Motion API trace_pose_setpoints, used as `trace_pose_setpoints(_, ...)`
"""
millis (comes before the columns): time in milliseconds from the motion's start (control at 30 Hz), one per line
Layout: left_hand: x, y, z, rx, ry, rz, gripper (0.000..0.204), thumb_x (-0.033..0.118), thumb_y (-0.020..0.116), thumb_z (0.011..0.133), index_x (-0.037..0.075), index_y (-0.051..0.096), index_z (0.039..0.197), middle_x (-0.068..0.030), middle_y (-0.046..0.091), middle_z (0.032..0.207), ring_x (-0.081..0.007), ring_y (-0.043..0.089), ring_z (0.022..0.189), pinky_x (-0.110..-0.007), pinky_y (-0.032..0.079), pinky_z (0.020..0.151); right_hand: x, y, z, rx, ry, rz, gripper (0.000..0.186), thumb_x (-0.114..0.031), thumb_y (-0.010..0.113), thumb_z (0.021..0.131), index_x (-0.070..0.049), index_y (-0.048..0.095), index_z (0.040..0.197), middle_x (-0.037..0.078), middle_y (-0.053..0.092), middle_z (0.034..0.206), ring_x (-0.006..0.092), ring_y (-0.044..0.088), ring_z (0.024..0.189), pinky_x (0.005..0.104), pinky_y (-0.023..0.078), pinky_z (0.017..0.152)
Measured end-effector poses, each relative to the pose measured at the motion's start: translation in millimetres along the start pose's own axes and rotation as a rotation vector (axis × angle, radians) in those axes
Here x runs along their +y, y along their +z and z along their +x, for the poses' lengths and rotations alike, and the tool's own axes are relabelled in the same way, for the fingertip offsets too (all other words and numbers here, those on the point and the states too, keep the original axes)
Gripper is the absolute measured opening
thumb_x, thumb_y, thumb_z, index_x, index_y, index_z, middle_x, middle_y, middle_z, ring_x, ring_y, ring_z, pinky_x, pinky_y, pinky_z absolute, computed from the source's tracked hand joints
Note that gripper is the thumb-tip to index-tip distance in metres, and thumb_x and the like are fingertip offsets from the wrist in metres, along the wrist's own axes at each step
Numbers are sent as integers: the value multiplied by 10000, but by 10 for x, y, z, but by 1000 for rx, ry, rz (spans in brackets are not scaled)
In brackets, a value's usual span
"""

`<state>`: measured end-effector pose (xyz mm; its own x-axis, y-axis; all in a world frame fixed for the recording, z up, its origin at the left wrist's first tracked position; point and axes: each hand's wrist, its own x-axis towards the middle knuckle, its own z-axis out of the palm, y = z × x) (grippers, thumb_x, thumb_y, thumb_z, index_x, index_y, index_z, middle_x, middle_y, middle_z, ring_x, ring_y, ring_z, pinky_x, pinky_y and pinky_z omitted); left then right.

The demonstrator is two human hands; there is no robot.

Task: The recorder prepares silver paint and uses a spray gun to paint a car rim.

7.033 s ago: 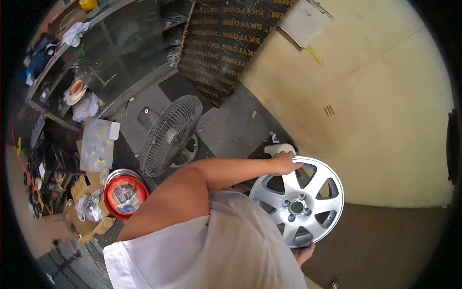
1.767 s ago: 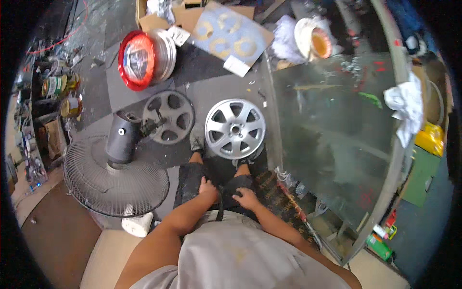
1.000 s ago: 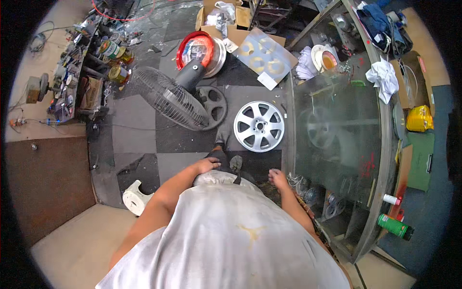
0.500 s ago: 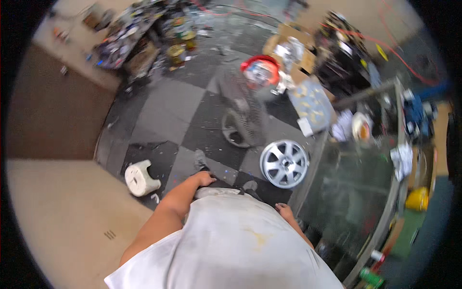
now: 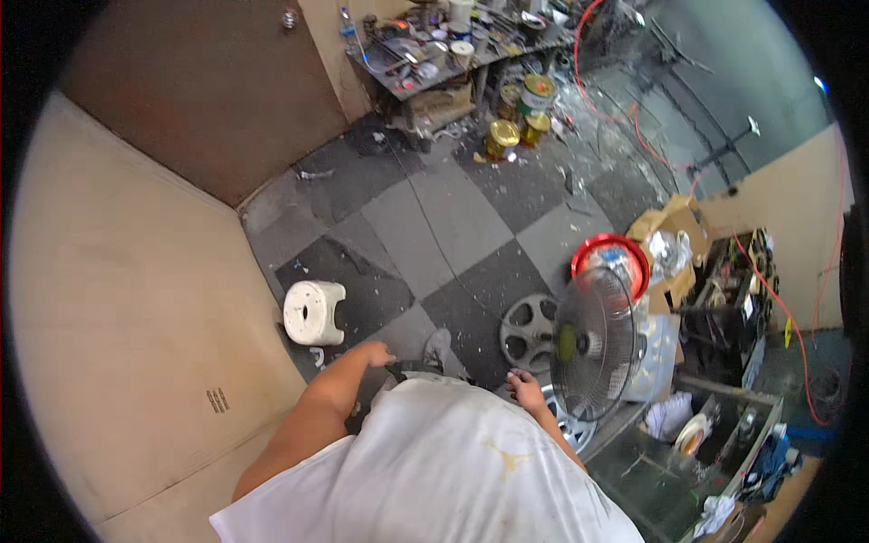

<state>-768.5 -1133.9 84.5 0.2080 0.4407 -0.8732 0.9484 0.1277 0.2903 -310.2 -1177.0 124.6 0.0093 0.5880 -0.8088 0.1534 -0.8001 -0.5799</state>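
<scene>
My left hand [image 5: 378, 355] hangs by my left side, fingers loosely extended, nothing visible in it. On my other side my right hand [image 5: 525, 389] hangs with fingers slightly bent and a small gap between them; no held thing shows. Nearest to it is a standing fan [image 5: 593, 348] with a wire guard and a round slotted base [image 5: 528, 333]. A silver wheel rim [image 5: 572, 425] lies partly hidden behind the fan and my right arm. To the left of my left hand sits a white plastic stool [image 5: 313, 312]. One grey shoe [image 5: 438, 346] shows below me.
A cluttered workbench [image 5: 398, 86] stands far ahead, with several paint cans [image 5: 502, 138] beside it. A red basin [image 5: 602, 242] and cardboard boxes [image 5: 679, 217] are right. A glass-topped table [image 5: 643, 475] is near right. A brown door [image 5: 208, 90] is at left. A thin cable [image 5: 425, 208] crosses the floor.
My view has swung left, so the fan, basin and wheel rim sit farther right. The workbench and stool have shifted right too. Both hands remain hanging at my sides.
</scene>
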Motion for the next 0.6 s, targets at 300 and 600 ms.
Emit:
trace_pose_setpoints(300,-243,-1233,185,432,-100,-480,444,402,626,914,46,712,1165,-200,688,1190,-363,640,1136,-442,477,992,-969,-135,1155,32,-152,-313,552,-339,678,913,99,608,1242,225,681,1181,271,642,1091,371,477,958)
trace_pose_setpoints(600,466,-1481,944,-13,458,-671,465,381,585,960,26,653,1253,-187,650,1274,-307,602,1180,-400,453,1021,-125,-1876,2606,-48,-181,-893,505,-414,666,908,60,680,1080,210,734,937,308,699,832,439,525,738)
